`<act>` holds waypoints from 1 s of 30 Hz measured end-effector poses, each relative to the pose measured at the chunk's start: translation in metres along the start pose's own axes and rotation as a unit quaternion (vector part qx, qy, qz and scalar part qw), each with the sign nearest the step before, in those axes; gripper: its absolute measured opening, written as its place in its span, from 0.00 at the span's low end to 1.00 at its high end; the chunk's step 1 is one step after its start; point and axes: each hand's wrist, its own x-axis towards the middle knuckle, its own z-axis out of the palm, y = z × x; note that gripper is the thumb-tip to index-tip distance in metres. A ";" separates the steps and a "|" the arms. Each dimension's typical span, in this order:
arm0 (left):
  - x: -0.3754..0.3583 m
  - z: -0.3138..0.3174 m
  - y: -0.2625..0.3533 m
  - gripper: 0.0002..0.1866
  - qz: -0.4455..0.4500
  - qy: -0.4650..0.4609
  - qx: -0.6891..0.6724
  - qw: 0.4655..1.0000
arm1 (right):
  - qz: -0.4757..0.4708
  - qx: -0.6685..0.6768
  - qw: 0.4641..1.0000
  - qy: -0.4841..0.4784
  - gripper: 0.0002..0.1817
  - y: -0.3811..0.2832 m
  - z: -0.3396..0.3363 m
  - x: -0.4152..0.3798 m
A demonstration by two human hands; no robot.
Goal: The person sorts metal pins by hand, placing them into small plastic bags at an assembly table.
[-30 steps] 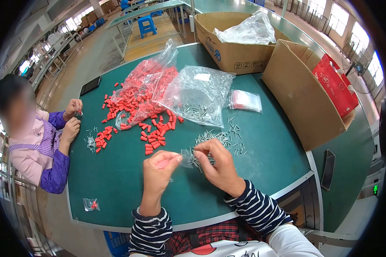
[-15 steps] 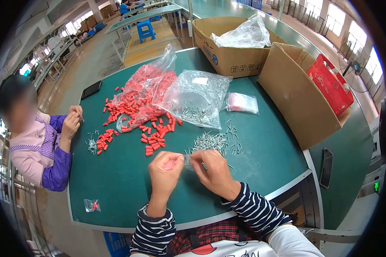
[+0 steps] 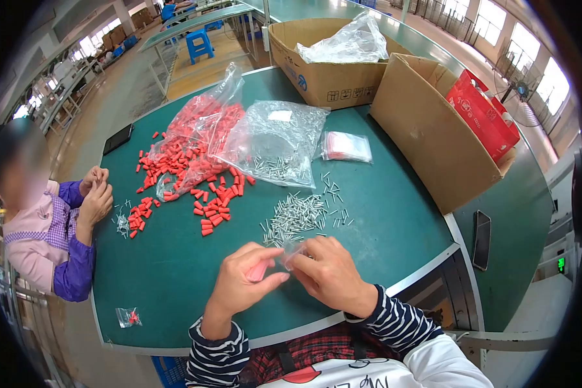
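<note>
My left hand (image 3: 236,288) is curled round a pinkish bundle (image 3: 257,270), which looks like a stack of small plastic bags. Its thumb sticks out toward the other hand. My right hand (image 3: 333,275) pinches a small clear plastic bag (image 3: 292,251), and the left fingertips are close to the bag's edge. Just beyond the hands lies a loose pile of small silver screws (image 3: 297,216). Left of that pile are loose red plastic caps (image 3: 215,210), tapered and hollow-looking. Whether the clear bag contains anything is hidden by the fingers.
Behind are a big bag of red caps (image 3: 204,132), a clear bag of screws (image 3: 275,145) and a pack of small bags (image 3: 346,147). Cardboard boxes (image 3: 420,123) stand back right. A filled small bag (image 3: 129,317) lies front left. A co-worker (image 3: 52,220) sits left; phones (image 3: 481,239) lie at the sides.
The left thumb has moved away from the fingers, and more of the clear bag shows between my hands. The whole view has shifted slightly, moving the table things left.
</note>
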 end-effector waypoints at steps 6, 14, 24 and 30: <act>-0.009 0.004 -0.018 0.14 0.020 -0.005 0.059 0.998 | -0.012 0.089 0.995 0.037 0.12 0.001 -0.003 -0.009; -0.008 0.008 0.002 0.32 0.017 -0.087 0.048 0.995 | -0.101 -0.048 0.992 -0.051 0.13 0.005 -0.020 -0.021; -0.010 0.012 -0.002 0.27 0.035 -0.094 0.008 0.995 | -0.103 -0.005 0.991 -0.086 0.14 0.003 -0.029 -0.023; -0.011 0.010 -0.008 0.24 0.022 0.003 0.006 1.000 | 0.161 -0.059 0.985 -0.008 0.09 0.029 -0.027 -0.011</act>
